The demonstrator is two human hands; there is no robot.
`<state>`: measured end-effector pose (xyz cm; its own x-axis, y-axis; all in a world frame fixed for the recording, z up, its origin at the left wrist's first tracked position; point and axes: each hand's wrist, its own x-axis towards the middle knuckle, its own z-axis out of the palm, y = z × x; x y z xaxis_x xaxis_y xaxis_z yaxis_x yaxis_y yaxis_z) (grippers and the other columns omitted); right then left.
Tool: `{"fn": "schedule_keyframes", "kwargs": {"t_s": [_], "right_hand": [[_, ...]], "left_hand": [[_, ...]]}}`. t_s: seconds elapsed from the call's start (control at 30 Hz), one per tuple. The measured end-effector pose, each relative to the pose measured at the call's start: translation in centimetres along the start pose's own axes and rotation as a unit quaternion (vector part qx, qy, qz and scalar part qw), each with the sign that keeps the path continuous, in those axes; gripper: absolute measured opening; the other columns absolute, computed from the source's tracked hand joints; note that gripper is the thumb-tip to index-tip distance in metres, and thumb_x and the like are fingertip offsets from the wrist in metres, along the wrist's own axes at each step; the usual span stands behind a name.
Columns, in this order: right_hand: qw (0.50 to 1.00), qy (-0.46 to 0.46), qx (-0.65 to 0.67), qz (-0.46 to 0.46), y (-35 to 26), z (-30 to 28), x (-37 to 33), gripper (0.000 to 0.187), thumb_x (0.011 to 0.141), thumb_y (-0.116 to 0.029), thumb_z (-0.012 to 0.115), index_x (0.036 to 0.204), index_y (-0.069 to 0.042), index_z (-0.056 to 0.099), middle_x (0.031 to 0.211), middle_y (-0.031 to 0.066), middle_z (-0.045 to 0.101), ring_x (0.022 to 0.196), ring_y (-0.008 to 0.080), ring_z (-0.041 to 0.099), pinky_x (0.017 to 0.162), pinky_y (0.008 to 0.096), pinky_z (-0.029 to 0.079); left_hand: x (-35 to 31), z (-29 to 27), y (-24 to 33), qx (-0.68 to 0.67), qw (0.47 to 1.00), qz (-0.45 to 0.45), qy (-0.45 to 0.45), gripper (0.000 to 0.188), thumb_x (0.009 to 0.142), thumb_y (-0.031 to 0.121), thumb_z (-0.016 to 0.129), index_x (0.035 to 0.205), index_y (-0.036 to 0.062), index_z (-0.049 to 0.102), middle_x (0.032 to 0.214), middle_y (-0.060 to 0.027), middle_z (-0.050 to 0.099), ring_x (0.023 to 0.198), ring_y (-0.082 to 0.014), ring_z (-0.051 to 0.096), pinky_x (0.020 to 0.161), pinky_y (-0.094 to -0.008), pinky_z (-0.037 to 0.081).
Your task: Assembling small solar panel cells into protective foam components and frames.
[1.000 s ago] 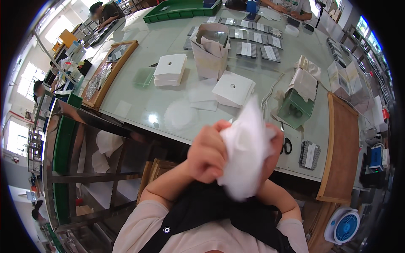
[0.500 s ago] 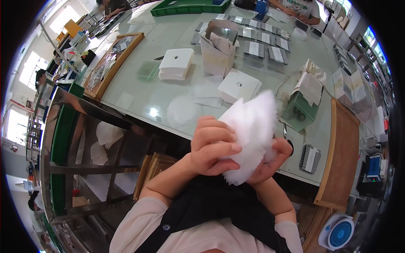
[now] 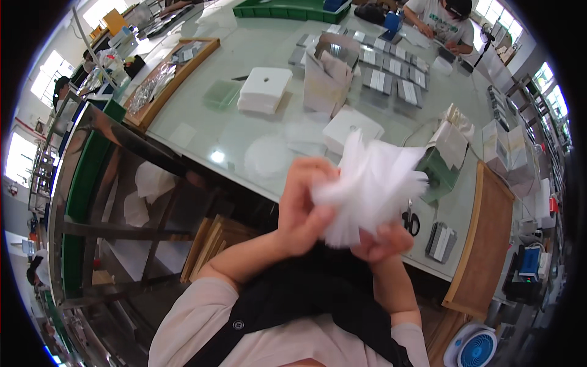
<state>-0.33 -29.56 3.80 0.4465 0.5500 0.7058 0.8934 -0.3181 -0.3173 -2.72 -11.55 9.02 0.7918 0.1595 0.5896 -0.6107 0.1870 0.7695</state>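
A loose bundle of thin white sheets (image 3: 376,183) is up in front of my chest, fanned out and blurred by motion. My left hand (image 3: 304,205) grips its left side between thumb and fingers. Closed on the bundle's lower right edge is my right hand (image 3: 385,243), its fingers partly hidden by the sheets. Just beyond them on the glass-topped table (image 3: 202,131) lies a stack of white square pieces with a hole (image 3: 345,122). Another such white stack (image 3: 264,92) sits farther left. Between the two stands an upright box (image 3: 327,79) with crumpled paper inside.
Several grey labelled packs (image 3: 379,81) lie at the far right, near a co-worker (image 3: 443,24). A green box with cloth (image 3: 439,168), scissors (image 3: 411,221), a grey pack (image 3: 441,241) and a wooden-framed board (image 3: 483,238) are at my right. A wooden tray (image 3: 156,92) is far left.
The bundle has spread from a fairly neat stack into a ragged fan, and both hands have shifted around it. My view has turned slightly, so the table appears moved.
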Motion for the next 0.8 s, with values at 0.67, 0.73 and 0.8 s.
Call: {"fn": "schedule_keyframes", "kwargs": {"t_s": [0.67, 0.73, 0.8], "right_hand": [[0.738, 0.224, 0.516, 0.373, -2.9, -1.3, 4.8, 0.047, 0.101, -0.033, 0.031, 0.136, -0.002, 0.035, 0.131, 0.0171, 0.047, 0.114, 0.0247, 0.054, 0.100, 0.0410, 0.043], [0.816, 0.207, 0.374, 0.389, -3.2, -1.5, 4.7, 0.054, 0.099, -0.037, 0.035, 0.138, -0.001, 0.031, 0.131, 0.0182, 0.047, 0.116, 0.0268, 0.053, 0.097, 0.0419, 0.045], [0.850, 0.238, 0.335, 0.330, -4.2, -0.6, 5.0, 0.059, 0.098, -0.040, 0.038, 0.140, -0.001, 0.028, 0.127, 0.0184, 0.049, 0.114, 0.0281, 0.054, 0.096, 0.0423, 0.047]], "left_hand": [[2.8, -1.0, -0.8, 0.177, 0.904, 0.308, -0.237, 0.017, 0.082, 0.013, 0.067, 0.093, 0.0067, 0.056, 0.090, -0.0063, 0.049, 0.082, -0.0277, 0.046, 0.076, -0.0353, 0.039], [4.0, -1.7, -1.4, 0.141, 0.912, 0.296, -0.246, 0.018, 0.081, 0.014, 0.069, 0.093, 0.0071, 0.057, 0.092, -0.0066, 0.049, 0.082, -0.0281, 0.046, 0.078, -0.0362, 0.039], [3.1, -1.7, -2.5, 0.141, 0.933, 0.258, -0.209, 0.032, 0.087, 0.026, 0.065, 0.112, 0.0096, 0.053, 0.101, -0.0069, 0.048, 0.088, -0.0263, 0.050, 0.087, -0.0390, 0.039]]}}
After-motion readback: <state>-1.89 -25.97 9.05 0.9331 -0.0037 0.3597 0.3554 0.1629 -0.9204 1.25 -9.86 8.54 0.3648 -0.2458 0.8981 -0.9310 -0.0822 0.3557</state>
